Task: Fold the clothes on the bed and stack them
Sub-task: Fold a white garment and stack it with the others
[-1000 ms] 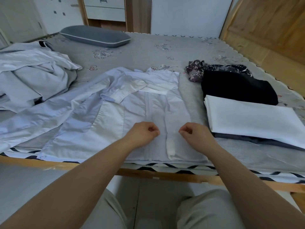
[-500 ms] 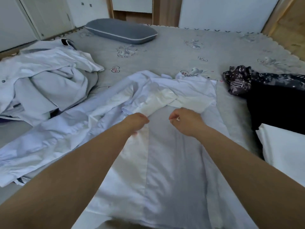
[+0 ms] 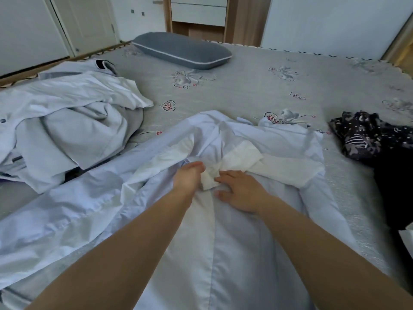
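**Both hands on the white shirt at mid-bed**

Left hand (image 3: 188, 177) curled, pinching a bunched fold of the white shirt (image 3: 234, 242) at its fingertips. Right hand (image 3: 240, 190) just beside it, palm down, fingers fairly straight and slightly spread, pressing flat on the same shirt; fingertips touching the crumpled white fold between the two hands. Both forearms reaching in from the near edge, lying over the shirt's lower half.

Shirt spread on the grey bed (image 3: 245, 86), running from under the hands back toward the person, with a long central seam directly below the right wrist. One sleeve (image 3: 67, 220) trailing out to the left of the left hand, rumpled. Collar and shoulder part bunched just beyond the fingertips, raised in loose folds there, the cloth not lying flat.

Well to the left of the left hand and farther off: a heap of unfolded pale clothes (image 3: 67, 126), touching or nearly touching the trailing sleeve; cannot tell which. Well to the right of the right hand: a dark patterned garment (image 3: 368, 135), crumpled, beside black cloth (image 3: 393, 189) at the frame's edge. A corner of something white (image 3: 407, 237) showing near the black cloth, mostly cut off.

Far beyond both hands, at the head of the bed: a grey pillow (image 3: 181, 50) with a pale piped edge. Behind it, white cupboard doors (image 3: 33, 30) and wooden trim.
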